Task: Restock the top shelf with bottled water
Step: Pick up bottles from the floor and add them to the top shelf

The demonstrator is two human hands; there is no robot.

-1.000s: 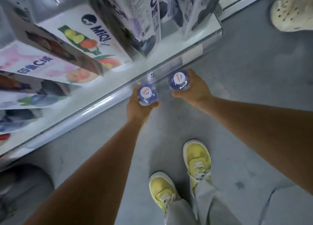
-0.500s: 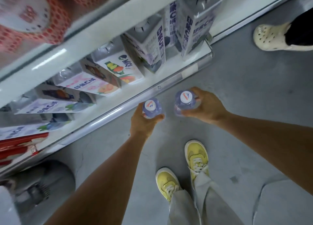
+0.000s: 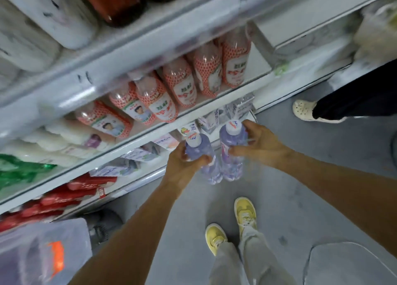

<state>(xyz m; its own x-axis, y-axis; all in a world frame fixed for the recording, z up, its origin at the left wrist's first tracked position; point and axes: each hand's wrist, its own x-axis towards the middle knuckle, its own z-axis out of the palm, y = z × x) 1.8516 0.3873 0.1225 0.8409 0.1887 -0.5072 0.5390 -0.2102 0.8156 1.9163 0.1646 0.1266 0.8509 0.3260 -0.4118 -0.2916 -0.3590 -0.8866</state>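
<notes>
Bottled water, two bottles [image 3: 232,149] upright, touching | one gripped in left hand [image 3: 182,166], one in right hand [image 3: 261,145], off shelf edge [image 3: 150,134] | risk judged: bottles knocked together, grip lost during lift.

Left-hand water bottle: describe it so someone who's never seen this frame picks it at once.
Start at the white shelf edge below the row of red-dotted bottles. Just in front of it, two hands hold clear white-capped water bottles side by side over the grey floor. The left-hand water bottle is the one gripped by the left hand, its cap sitting lower in frame than its neighbour in the right hand.
</notes>
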